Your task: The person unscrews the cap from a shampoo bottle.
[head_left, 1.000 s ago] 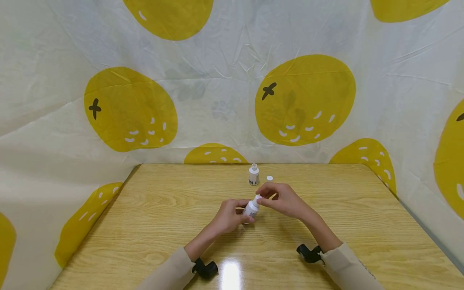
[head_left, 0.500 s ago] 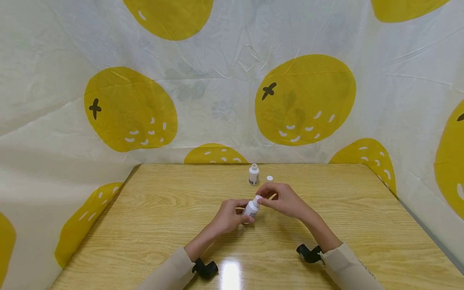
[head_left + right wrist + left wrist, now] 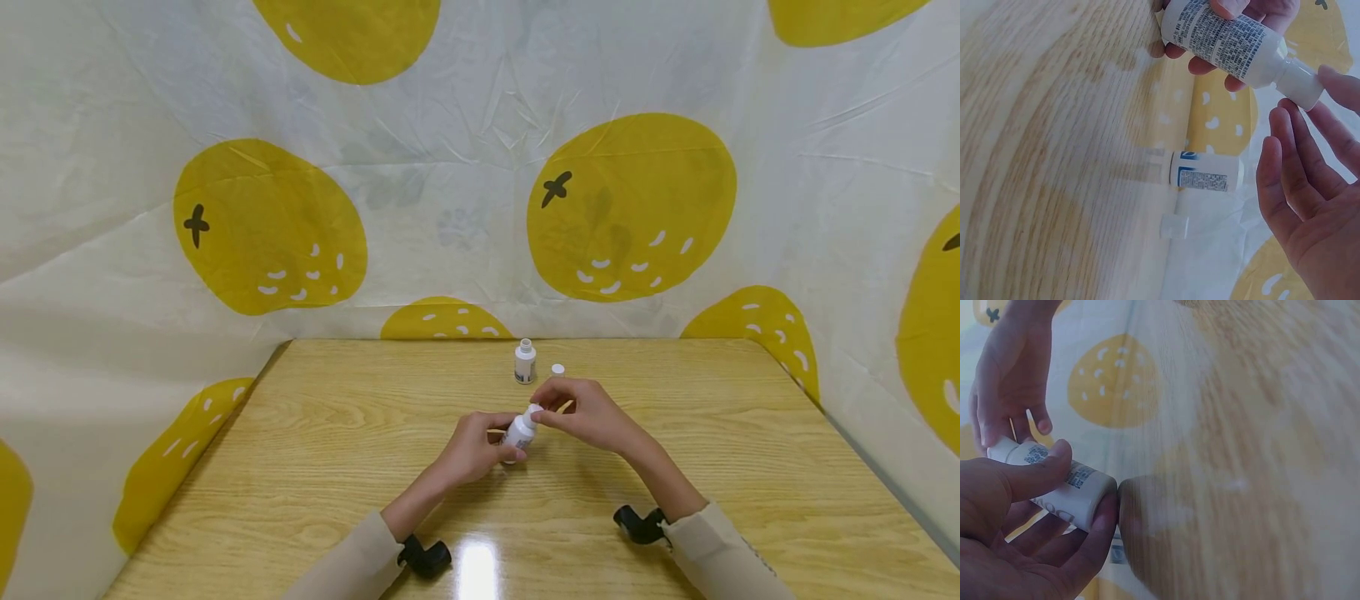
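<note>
My left hand (image 3: 471, 450) grips a small white plastic bottle (image 3: 517, 435), tilted with its top toward the right. Printed text on the bottle's label shows in the right wrist view. On the bottle's neck sits a white cap (image 3: 1299, 85). My right hand (image 3: 591, 413) pinches this cap between thumb and fingertips. In the left wrist view, the lower end of the bottle lies close to the tabletop, and whether it touches cannot be told. Behind the hands stands a second white bottle (image 3: 525, 367), upright and uncapped. A loose white cap (image 3: 558, 369) lies to its right, partly hidden by my right hand.
A wood-grain table (image 3: 360, 417) spreads under both hands. White cloth (image 3: 450, 225) printed with large yellow fruit hangs behind the table and along its sides. Black wrist cameras (image 3: 425, 557) sit at both cuffs.
</note>
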`<state>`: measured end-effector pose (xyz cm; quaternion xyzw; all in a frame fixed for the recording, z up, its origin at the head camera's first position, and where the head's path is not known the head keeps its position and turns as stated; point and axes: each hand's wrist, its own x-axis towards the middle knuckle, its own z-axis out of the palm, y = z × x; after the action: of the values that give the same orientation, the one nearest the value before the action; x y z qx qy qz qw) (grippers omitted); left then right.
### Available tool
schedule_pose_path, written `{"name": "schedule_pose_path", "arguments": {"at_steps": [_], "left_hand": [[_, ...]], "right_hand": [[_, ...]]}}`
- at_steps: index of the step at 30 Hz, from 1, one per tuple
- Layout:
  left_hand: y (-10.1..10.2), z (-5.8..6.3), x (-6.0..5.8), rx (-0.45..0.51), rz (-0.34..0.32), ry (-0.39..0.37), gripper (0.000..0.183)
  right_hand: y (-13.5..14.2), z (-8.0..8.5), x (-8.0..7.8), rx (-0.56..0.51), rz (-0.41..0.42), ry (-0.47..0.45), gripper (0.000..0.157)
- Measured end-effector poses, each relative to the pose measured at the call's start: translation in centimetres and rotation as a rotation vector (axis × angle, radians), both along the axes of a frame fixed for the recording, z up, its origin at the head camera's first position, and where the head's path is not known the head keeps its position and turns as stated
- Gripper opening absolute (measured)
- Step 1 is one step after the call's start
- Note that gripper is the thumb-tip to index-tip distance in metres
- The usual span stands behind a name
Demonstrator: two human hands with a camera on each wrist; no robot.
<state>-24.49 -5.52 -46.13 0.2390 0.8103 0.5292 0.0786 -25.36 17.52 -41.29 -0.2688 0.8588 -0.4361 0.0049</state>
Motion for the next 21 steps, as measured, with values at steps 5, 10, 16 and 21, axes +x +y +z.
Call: {"name": "schedule_pose_path", "arguments": {"at_steps": [5,10,16,21], "left_hand": [[-0.02,0.01,0.02,0.001,0.004,-0.009,0.045],[-0.03,0.05,0.04,-0.011,0.006,0.001,0.045],[-0.02,-0.01,0.02,-0.02,0.002,0.011,0.045],[-0.02,-0.02,-0.02,-0.014,0.004,0.01,0.044]], "right_hand": [[-0.01,0.12,0.08,0.002,0.012,-0.006,0.017],[0.0,0.18,0.1,0.008,0.007,0.001,0.024],[-0.01,0.07,0.05,0.002,-0.009,0.001,0.019],[-0.03,0.08,0.01,-0.001,0.001,-0.007,0.016]]}}
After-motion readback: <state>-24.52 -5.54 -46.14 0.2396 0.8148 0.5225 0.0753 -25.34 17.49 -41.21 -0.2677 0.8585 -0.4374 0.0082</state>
